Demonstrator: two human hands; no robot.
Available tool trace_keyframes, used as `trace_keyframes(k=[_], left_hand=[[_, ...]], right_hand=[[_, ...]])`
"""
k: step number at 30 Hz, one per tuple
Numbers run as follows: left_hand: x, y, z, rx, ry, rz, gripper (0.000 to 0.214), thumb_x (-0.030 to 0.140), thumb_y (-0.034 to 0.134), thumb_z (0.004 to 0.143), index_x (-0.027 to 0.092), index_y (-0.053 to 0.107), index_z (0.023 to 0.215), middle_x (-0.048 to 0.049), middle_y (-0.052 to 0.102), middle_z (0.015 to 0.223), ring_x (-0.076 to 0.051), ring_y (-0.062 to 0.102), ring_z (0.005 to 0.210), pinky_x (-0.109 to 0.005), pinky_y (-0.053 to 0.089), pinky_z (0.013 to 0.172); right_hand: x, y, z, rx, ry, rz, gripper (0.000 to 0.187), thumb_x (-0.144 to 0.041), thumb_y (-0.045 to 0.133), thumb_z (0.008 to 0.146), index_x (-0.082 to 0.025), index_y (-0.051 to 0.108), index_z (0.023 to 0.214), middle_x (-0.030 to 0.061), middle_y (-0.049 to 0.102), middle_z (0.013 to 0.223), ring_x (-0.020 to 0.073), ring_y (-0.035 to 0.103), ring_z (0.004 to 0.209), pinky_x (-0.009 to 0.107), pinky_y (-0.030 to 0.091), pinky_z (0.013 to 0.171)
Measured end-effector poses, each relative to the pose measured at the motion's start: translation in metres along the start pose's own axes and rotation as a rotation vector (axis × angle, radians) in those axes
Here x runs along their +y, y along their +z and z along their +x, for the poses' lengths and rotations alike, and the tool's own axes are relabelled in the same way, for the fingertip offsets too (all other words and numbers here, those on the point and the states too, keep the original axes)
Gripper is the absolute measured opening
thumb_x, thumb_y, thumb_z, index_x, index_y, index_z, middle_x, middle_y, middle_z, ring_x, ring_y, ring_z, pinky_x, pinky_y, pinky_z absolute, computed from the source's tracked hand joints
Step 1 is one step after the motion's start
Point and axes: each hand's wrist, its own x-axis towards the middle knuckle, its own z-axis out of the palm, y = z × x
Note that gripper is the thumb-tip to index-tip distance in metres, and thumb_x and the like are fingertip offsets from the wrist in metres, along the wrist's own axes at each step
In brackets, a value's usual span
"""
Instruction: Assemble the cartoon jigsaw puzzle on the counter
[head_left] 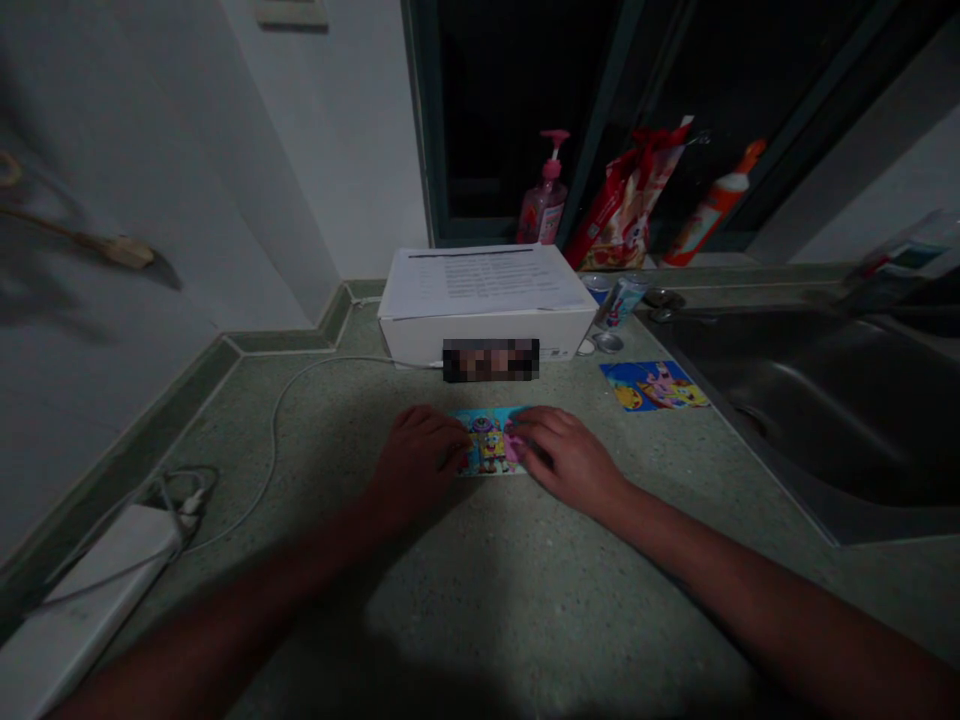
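SpongeBob card (491, 442) is lying flat on the table (330, 450), with the left hand (416, 465) and right hand (570, 460) resting palm-down on its two ends (gripping or just pressing, I can't tell), while a Patrick Star card (654, 386) is sitting untouched near the steel sink (780, 420).

No word or number can be read here. The sheet of paper (484, 283) on top of the white box (487, 335) has a dark line at its top and rows of small print below, but the letters are too small to read. On the front of the box, a patch (490, 360) is blurred. The pump bottle (545, 205), the red bag (622, 205) and the orange-capped bottle (709, 215) at upper right all carry print, and the can (621, 302) too, but it cannot be read. The cartoon card (491, 442) at lower middle shows no clear letters.
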Motion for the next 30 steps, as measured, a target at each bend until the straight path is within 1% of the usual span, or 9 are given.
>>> trace_keyframes(k=[2,6,10,14,18,22,26,30], left_hand=[[0.000,0.002,0.007,-0.042,0.018,0.027,0.009,0.018,0.069,0.094,0.025,0.073,0.095,-0.0019,0.079,0.097,-0.024,0.067,0.093,-0.047,0.050,0.094],[-0.004,0.012,0.015,-0.068,0.011,0.061,0.009,0.018,0.067,0.094,0.023,0.075,0.093,-0.0030,0.077,0.093,-0.025,0.066,0.092,-0.047,0.049,0.096],[-0.004,0.018,0.017,-0.085,-0.005,0.056,0.011,0.018,0.066,0.096,0.022,0.076,0.093,-0.0032,0.077,0.092,-0.025,0.066,0.092,-0.048,0.050,0.096],[-0.003,0.021,0.016,-0.098,0.025,0.071,0.015,0.017,0.061,0.100,0.021,0.075,0.096,-0.0030,0.078,0.095,-0.025,0.067,0.093,-0.048,0.050,0.097],[-0.005,0.024,0.015,-0.079,0.050,0.069,0.012,0.018,0.064,0.098,0.022,0.075,0.095,-0.0025,0.078,0.094,-0.024,0.066,0.091,-0.047,0.050,0.097],[-0.006,0.025,0.014,-0.078,0.089,0.108,0.011,0.017,0.066,0.096,0.023,0.075,0.094,-0.0028,0.078,0.095,-0.025,0.065,0.092,-0.047,0.049,0.097],[-0.004,0.021,0.015,-0.123,0.130,0.147,0.013,0.016,0.065,0.096,0.023,0.076,0.094,-0.0034,0.078,0.097,-0.025,0.064,0.094,-0.049,0.048,0.101],[-0.001,0.017,0.017,-0.154,0.134,0.144,0.014,0.015,0.063,0.096,0.022,0.076,0.095,-0.0045,0.078,0.099,-0.025,0.065,0.095,-0.051,0.047,0.104]], right_hand=[[0.000,0.003,-0.001,-0.016,0.002,-0.004,0.026,-0.022,0.057,0.103,-0.023,0.074,0.123,0.0119,0.074,0.127,0.0289,0.067,0.120,0.055,0.055,0.104],[0.001,0.005,-0.002,-0.044,0.004,-0.024,0.026,-0.023,0.059,0.103,-0.023,0.075,0.123,0.0123,0.074,0.130,0.0298,0.067,0.122,0.056,0.055,0.105],[-0.001,0.003,-0.001,-0.063,0.003,-0.036,0.024,-0.024,0.061,0.103,-0.021,0.075,0.122,0.0127,0.074,0.129,0.0298,0.067,0.121,0.055,0.054,0.106],[-0.003,0.003,0.000,-0.070,-0.001,-0.031,0.024,-0.023,0.061,0.103,-0.023,0.075,0.123,0.0116,0.075,0.128,0.0291,0.068,0.120,0.055,0.055,0.104],[-0.003,0.003,-0.001,-0.075,0.005,-0.030,0.024,-0.024,0.061,0.103,-0.024,0.075,0.123,0.0110,0.075,0.128,0.0287,0.068,0.118,0.055,0.055,0.103],[-0.002,0.004,-0.001,-0.086,0.002,-0.048,0.024,-0.024,0.061,0.103,-0.024,0.074,0.123,0.0110,0.075,0.128,0.0288,0.068,0.118,0.055,0.056,0.103],[-0.002,0.004,-0.001,-0.089,0.003,-0.057,0.023,-0.025,0.060,0.104,-0.023,0.074,0.122,0.0107,0.074,0.129,0.0285,0.068,0.118,0.054,0.055,0.104],[-0.003,0.003,-0.001,-0.103,0.009,-0.058,0.023,-0.025,0.061,0.104,-0.021,0.073,0.123,0.0110,0.074,0.129,0.0289,0.068,0.118,0.054,0.055,0.104]])
